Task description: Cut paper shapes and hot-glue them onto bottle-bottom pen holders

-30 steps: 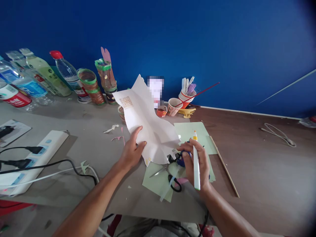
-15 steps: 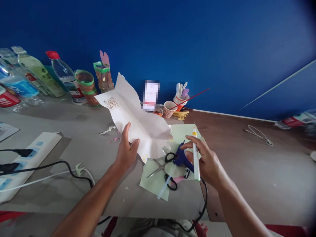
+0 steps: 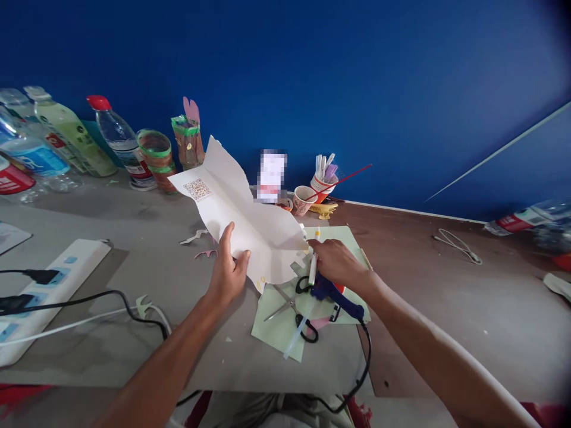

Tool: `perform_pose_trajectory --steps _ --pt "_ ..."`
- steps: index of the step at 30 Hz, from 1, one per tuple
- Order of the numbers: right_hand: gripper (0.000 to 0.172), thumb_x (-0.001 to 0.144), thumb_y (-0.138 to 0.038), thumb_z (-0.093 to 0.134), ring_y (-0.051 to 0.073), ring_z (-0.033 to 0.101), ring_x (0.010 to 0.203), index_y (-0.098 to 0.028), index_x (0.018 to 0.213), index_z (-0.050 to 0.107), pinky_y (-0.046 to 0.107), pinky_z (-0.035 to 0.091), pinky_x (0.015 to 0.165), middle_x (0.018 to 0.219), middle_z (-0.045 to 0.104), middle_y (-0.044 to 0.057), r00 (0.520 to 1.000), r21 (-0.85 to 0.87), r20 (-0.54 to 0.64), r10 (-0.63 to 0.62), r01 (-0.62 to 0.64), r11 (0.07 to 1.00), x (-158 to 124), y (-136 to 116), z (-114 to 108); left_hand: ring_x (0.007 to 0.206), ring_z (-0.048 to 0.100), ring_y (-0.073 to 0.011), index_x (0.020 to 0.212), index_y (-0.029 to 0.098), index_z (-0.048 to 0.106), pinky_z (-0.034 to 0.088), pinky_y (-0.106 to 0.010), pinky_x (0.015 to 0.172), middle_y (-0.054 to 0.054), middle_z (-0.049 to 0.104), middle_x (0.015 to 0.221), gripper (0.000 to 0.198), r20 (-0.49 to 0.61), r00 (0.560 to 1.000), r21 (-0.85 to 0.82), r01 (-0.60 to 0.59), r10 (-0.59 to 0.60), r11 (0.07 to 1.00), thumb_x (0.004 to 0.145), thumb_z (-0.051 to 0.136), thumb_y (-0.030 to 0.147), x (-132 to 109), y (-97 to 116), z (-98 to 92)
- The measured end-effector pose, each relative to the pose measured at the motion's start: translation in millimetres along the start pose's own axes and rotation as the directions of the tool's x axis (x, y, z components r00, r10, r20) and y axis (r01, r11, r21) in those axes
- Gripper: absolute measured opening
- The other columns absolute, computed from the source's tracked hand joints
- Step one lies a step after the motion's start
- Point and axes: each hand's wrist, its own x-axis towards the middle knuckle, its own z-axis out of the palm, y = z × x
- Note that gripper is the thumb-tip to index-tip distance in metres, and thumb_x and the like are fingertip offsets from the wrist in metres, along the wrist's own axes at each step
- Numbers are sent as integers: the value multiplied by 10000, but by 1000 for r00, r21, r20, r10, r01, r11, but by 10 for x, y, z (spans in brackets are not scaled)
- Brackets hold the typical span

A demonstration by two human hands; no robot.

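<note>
My left hand point(image 3: 227, 273) grips the lower left edge of a creased white paper cutout point(image 3: 254, 226), thumb on top. The paper has wavy edges, a printed QR code and small yellow marks at its bottom corner. To its right, my right hand point(image 3: 336, 260) is closed with its fingertips on a white marker pen point(image 3: 312, 270) with an orange band, beside the paper's right edge. Under that hand lies a blue glue gun point(image 3: 336, 294), a clear glue stick point(image 3: 294, 342) near it. Open black-handled scissors point(image 3: 292, 303) rest on pale green paper point(image 3: 272, 321).
Paper cups point(image 3: 304, 201), one filled with pens, stand by the blue wall near a blurred upright screen point(image 3: 271, 175). Bottles point(image 3: 118, 137) and brown-green craft pots point(image 3: 156, 157) line the back left. A power strip point(image 3: 66, 285) with cables lies left; a white cable point(image 3: 459, 245) lies right.
My right hand has moved left with the marker pen, from above the glue gun's right side to the paper's right edge. My left hand keeps hold of the paper.
</note>
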Motion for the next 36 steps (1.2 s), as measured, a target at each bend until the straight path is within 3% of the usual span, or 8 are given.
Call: perform_pose_trajectory --steps 4,11,16,21,29,36 --pt "339 766 -100 505 295 643 836 -108 1079 634 343 372 782 760 707 146 998 -69 44 -39 42 997 84 -99 18 1420 284 -273 1473 166 217 315 -454 1130 -188 335 1507 625 -13 999 1 -36 36 999 908 467 264 6 -34 8" --pt "254 788 -156 530 271 637 904 -119 1014 640 344 315 872 816 725 127 993 -125 113 -40 54 991 107 -144 100 1408 309 -287 1471 168 235 320 -461 1126 -190 354 1499 620 -33 998 10 -49 50 999 904 476 239 10 -43 15" --pt "163 830 -203 537 249 639 905 -147 870 685 326 305 856 807 729 117 987 -127 157 -41 61 990 142 -189 105 1405 315 -283 1468 158 241 347 -439 1112 -194 350 1500 625 -26 999 6 -26 26 1000 899 486 238 16 -53 17" --pt "180 824 -178 547 245 645 894 -156 741 705 330 316 842 779 736 117 983 -139 172 -58 82 987 166 -221 104 1395 336 -282 1462 155 255 359 -429 1103 -196 367 1489 616 -33 999 5 -28 28 1000 898 486 241 17 -67 24" --pt "160 757 -93 583 223 654 869 -162 736 726 305 339 834 818 746 98 984 -188 101 -144 161 969 174 -201 208 1391 345 -278 1462 150 254 382 -424 1086 -200 372 1486 611 -6 1000 15 -30 30 999 905 478 264 16 -91 34" --pt "197 804 -75 549 237 619 883 -169 798 722 349 316 909 813 729 96 962 -275 -129 -239 197 941 123 -44 280 1334 429 -277 1439 149 291 447 -407 1016 -207 403 1468 591 8 1000 16 -9 9 1000 894 489 264 27 -109 41"
